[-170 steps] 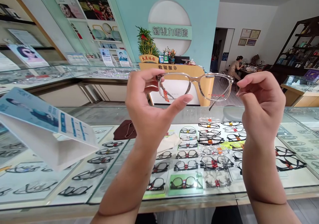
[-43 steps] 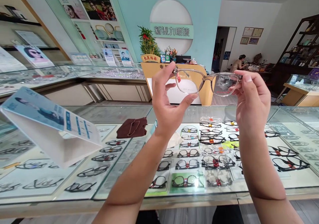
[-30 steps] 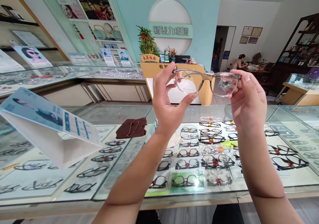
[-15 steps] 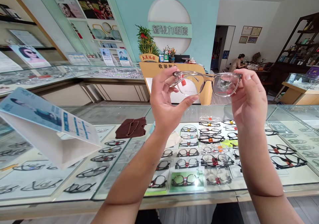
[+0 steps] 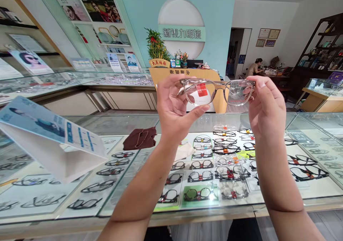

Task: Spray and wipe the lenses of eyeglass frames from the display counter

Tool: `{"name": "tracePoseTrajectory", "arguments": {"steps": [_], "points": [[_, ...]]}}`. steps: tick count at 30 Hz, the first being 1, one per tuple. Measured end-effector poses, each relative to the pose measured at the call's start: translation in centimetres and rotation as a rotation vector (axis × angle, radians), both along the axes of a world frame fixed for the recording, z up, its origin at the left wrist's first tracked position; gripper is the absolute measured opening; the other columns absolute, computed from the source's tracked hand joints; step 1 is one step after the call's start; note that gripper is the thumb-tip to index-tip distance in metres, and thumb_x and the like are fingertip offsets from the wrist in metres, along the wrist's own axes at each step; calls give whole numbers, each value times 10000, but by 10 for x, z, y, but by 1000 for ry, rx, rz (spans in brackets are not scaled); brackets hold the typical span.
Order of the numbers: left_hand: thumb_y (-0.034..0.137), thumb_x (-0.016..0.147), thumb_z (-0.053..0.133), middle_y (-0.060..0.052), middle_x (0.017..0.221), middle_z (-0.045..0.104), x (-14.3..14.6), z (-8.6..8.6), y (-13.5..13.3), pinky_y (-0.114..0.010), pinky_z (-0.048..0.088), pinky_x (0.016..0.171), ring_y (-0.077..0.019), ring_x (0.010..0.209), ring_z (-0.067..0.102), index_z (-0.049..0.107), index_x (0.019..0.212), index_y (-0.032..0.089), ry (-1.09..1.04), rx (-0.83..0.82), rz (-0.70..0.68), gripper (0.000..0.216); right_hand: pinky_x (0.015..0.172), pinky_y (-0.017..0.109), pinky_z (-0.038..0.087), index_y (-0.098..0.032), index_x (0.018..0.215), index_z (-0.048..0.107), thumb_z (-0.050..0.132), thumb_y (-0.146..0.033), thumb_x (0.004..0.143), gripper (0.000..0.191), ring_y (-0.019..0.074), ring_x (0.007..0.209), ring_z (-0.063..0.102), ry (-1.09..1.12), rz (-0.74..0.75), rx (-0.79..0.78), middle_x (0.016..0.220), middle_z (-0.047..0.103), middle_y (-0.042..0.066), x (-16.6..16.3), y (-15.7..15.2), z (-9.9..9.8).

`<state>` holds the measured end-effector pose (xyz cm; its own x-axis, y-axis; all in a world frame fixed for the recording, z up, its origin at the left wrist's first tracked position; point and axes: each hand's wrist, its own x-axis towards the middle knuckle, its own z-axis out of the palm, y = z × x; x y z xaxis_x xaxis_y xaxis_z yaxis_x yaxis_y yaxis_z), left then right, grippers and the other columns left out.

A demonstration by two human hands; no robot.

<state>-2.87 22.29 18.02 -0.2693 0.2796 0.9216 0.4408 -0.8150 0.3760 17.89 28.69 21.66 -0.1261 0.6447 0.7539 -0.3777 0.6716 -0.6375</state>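
I hold a pair of clear-framed glasses point(image 5: 217, 90) up at chest height over a glass display counter point(image 5: 128, 201). My left hand point(image 5: 173, 110) pinches the left lens rim between thumb and fingers. My right hand point(image 5: 265, 107) grips the right end of the frame. A small red tag point(image 5: 201, 90) shows behind the left lens. The temples look folded behind the front.
Under the counter glass lie rows of several glasses point(image 5: 214, 162). A brown cloth pouch point(image 5: 140, 139) and a pale cloth point(image 5: 185, 150) rest on the counter. A folded leaflet stand point(image 5: 50, 141) stands at left. A wooden reception desk point(image 5: 187, 76) is behind; a person point(image 5: 253, 68) sits far back.
The glasses have tilted and levelled out between my hands. The red tag now shows through the left lens. Both hands kept their grip and drifted slightly left.
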Motion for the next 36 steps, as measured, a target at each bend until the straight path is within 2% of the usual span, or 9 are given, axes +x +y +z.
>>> {"name": "tracePoseTrajectory", "arguments": {"steps": [4, 8, 11, 16, 23, 30, 32, 34, 36], "points": [[648, 653, 967, -54, 1317, 657, 3, 1, -4, -409, 611, 945, -300, 1260, 699, 552, 1355, 424, -34, 25, -46, 845, 821, 351, 562, -298, 956, 716, 634, -529, 994, 248, 182, 948, 679, -62, 38, 5, 968, 700, 14, 0, 4, -2], [640, 648, 976, -55, 1261, 690, 5, 4, -9, -405, 621, 907, -284, 1173, 733, 553, 1356, 415, -59, -30, -83, 855, 799, 345, 556, -283, 976, 710, 631, -520, 992, 250, 174, 936, 686, -104, 67, -21, 980, 711, 16, 1, 7, -3], [651, 636, 979, -55, 1247, 706, 7, 5, -12, -414, 628, 916, -290, 1183, 734, 561, 1359, 414, -74, -43, -86, 868, 781, 344, 557, -277, 959, 704, 642, -526, 982, 258, 177, 937, 694, -113, 82, -40, 983, 723, 20, 1, 7, -4], [583, 725, 958, -30, 1198, 724, 15, 7, -19, -394, 634, 976, -250, 1172, 749, 595, 1325, 390, -148, -61, -128, 726, 754, 342, 565, -280, 882, 679, 698, -530, 950, 260, 188, 974, 722, -97, 104, -89, 1010, 739, 22, 0, 10, -6], [599, 758, 929, -38, 1183, 730, 21, 7, -25, -422, 625, 988, -253, 1132, 757, 604, 1315, 365, -175, -72, -60, 685, 753, 343, 568, -284, 876, 685, 716, -571, 938, 295, 183, 926, 712, -106, 110, -91, 932, 722, 12, -3, 15, -10], [430, 759, 970, 6, 1071, 737, 24, 8, -25, -361, 619, 901, -181, 941, 761, 628, 1252, 343, -213, -6, -113, 606, 733, 346, 565, -276, 887, 709, 702, -617, 934, 344, 171, 835, 691, -125, 119, -78, 909, 725, 18, -9, 22, -13], [470, 778, 949, 0, 1046, 745, 18, 10, -26, -341, 614, 878, -172, 933, 759, 642, 1237, 327, -275, -81, -181, 571, 750, 362, 578, -275, 906, 719, 654, -649, 944, 381, 185, 861, 699, -108, 134, -53, 949, 735, 34, -8, 19, -11], [582, 819, 881, -19, 1048, 756, 10, 12, -25, -344, 606, 849, -188, 957, 763, 662, 1232, 320, -336, -220, -271, 535, 790, 394, 596, -289, 959, 738, 621, -684, 940, 412, 209, 922, 709, -113, 148, 13, 1018, 746, 45, -5, 14, -8], [701, 847, 789, -50, 1075, 766, 4, 13, -25, -367, 599, 838, -226, 1008, 768, 689, 1216, 308, -354, -382, -359, 548, 859, 439, 613, -324, 1072, 761, 691, -684, 887, 410, 244, 1025, 713, -158, 140, 122, 1116, 754, 44, -3, 9, -6]]}}
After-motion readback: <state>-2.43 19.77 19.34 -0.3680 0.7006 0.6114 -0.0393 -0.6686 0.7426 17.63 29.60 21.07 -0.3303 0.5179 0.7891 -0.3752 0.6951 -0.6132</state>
